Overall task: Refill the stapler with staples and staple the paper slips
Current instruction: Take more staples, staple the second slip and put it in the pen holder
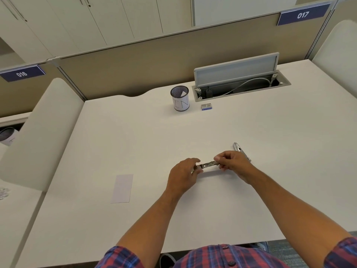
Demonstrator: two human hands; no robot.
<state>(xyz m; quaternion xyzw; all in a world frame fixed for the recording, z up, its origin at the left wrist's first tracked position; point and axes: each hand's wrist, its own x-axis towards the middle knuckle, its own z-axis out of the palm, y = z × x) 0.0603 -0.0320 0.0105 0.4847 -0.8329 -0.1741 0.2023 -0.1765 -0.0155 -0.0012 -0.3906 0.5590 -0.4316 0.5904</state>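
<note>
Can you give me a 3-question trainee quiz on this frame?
1. True or false: the staple box lies right of the cup.
2. What do both hands hold? A) paper slip B) stapler C) cup
3. On which side of the left hand does the paper slip lie?

Key:
1. True.
2. B: left hand and right hand grip the stapler at its ends.
3. Its left, flat on the desk.

I see a white desk (pixel 193 132) carrying a mesh pen cup (pixel 180 98), a small staple box (pixel 206 106) beside it, a paper slip (pixel 122 188) near-left, and a metal stapler part (pixel 240 149).
</note>
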